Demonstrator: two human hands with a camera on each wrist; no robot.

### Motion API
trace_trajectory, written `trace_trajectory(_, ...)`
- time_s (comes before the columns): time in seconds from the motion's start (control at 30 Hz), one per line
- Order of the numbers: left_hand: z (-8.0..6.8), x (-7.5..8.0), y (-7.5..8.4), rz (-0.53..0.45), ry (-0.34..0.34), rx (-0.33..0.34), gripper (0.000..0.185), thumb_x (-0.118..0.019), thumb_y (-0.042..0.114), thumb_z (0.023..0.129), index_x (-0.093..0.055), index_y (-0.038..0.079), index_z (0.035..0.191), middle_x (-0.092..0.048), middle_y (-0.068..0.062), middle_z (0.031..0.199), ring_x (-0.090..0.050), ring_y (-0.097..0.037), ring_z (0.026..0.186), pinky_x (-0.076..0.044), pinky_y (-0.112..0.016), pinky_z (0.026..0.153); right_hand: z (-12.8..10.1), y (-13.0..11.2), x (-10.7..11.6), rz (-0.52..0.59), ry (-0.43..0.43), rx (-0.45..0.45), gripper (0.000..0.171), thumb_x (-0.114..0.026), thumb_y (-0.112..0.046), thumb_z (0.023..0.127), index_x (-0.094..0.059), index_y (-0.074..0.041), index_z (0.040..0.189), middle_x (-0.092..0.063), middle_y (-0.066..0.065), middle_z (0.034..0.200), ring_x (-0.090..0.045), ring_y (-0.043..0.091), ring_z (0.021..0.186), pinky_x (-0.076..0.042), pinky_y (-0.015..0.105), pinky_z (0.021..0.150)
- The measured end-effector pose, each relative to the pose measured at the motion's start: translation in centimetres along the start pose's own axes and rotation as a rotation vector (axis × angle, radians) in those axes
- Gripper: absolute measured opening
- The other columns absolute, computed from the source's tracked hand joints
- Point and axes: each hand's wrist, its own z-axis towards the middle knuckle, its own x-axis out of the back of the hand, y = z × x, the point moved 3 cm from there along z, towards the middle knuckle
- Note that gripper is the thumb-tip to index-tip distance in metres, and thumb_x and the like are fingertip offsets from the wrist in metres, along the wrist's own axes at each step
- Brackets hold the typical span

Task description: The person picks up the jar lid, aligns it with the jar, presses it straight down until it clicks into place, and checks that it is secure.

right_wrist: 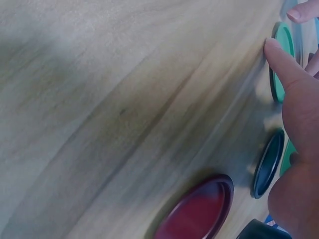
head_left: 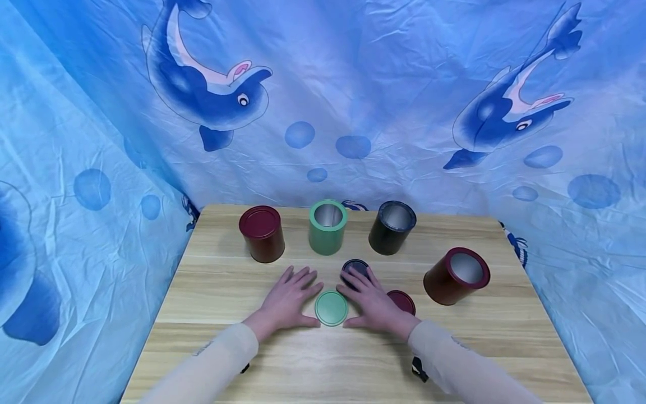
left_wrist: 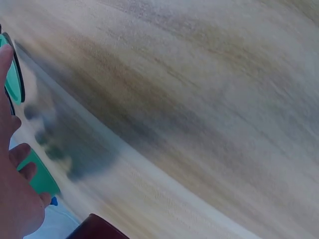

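We've got both hands flat and open on the worktop, left hand (head_left: 289,297) at 9 o'clock and right hand (head_left: 370,300) at 3 o'clock of the green lid (head_left: 331,308). Holding nothing yet; green tin (head_left: 328,226) at 12 o'clock sits uncapped, only 1 maroon tin (head_left: 262,233) lidded.

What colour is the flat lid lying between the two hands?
Green; the lid shows best in the head view.

Four tins block the far side: lidded red tin (head_left: 262,233), green tin (head_left: 328,226), black tin (head_left: 392,227), open red tin (head_left: 456,276) far right. Bare table (head_left: 323,359) lies near me.
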Motion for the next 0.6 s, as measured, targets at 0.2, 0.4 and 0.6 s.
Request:
trace_trajectory(0.2,0.24,-0.41,0.25,-0.014,0.025,-0.009,0.096,-0.073,0.083,0.079,-0.064,0.021,0.151,-0.05,-0.012,0.163,-0.042,-0.036,0.154,-0.027,-0.064,0.127,0.03,-0.1,-0.34,-0.008,-0.013,-0.015,0.089,-0.081,-0.063,0.087,-0.055,-0.015,0.158,-0.033,0.013,0.173,-0.021,0.039,0.162,-0.012,0.071,0.128)
trace_trajectory(0.4,0.31,-0.8,0.36,0.001,0.047,-0.024,0.094,-0.075,0.083,0.077,-0.068,0.02,0.147,-0.054,-0.011,0.16,-0.045,-0.036,0.152,-0.03,-0.065,0.125,0.12,-0.17,-0.38,-0.004,0.005,0.002,0.086,-0.081,-0.063,0.087,-0.059,-0.014,0.154,-0.037,0.015,0.171,-0.026,0.041,0.161,-0.016,0.073,0.126)
trace_trajectory(0.6,0.36,-1.04,0.47,0.004,0.066,-0.057,0.09,-0.074,0.082,0.079,-0.071,0.019,0.144,-0.059,-0.01,0.156,-0.049,-0.034,0.149,-0.033,-0.063,0.124,0.19,-0.1,-0.44,-0.011,0.03,0.021,0.084,-0.082,-0.063,0.086,-0.063,-0.013,0.151,-0.04,0.015,0.169,-0.028,0.041,0.16,-0.019,0.073,0.125)
